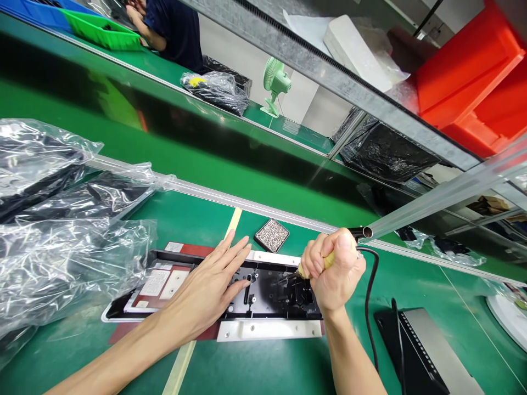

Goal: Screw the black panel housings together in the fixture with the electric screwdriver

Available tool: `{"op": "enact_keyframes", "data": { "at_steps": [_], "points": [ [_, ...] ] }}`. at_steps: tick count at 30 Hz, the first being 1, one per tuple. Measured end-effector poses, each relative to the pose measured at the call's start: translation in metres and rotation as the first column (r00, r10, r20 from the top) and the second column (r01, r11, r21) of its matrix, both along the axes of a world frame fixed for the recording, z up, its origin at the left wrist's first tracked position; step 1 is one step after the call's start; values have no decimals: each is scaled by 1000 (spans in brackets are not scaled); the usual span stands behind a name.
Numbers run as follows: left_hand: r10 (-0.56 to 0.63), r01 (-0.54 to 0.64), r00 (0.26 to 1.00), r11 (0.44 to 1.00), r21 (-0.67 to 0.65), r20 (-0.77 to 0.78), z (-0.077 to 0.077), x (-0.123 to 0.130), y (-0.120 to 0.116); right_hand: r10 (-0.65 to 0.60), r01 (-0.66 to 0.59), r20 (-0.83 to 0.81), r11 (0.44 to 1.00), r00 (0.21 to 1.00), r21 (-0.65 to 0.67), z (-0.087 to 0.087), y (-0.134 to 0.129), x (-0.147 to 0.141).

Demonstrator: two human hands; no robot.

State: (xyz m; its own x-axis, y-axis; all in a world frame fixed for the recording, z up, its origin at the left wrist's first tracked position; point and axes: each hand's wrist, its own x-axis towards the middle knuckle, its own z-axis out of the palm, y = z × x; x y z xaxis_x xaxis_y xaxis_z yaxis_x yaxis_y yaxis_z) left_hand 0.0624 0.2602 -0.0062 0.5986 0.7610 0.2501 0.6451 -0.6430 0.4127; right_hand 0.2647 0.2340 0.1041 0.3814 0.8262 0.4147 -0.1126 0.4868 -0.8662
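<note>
My left hand lies flat, fingers stretched out, across a long black plastic housing. The housing sits in a fixture with white strips and a reddish base. Wrapped in a fist, my right hand grips a soldering iron with a yellow handle and black cord. Its thin tip points left and down into the housing's right part; whether it touches is hard to see. Behind the housing stands a small black tray of silvery bits.
Plastic-wrapped parts are piled at left. A black cord runs down beside my right arm, near a grey-and-black panel. A metal shelf rail crosses overhead, with red bins. A person works across the bench.
</note>
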Motion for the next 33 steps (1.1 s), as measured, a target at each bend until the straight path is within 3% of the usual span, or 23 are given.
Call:
{"op": "enact_keyframes", "data": {
  "at_steps": [33],
  "points": [
    [6,-6,1000,1000,2,8,-4,0,0,3,-4,-18,1000,1000,-9,-1,-3,3]
  ]
}}
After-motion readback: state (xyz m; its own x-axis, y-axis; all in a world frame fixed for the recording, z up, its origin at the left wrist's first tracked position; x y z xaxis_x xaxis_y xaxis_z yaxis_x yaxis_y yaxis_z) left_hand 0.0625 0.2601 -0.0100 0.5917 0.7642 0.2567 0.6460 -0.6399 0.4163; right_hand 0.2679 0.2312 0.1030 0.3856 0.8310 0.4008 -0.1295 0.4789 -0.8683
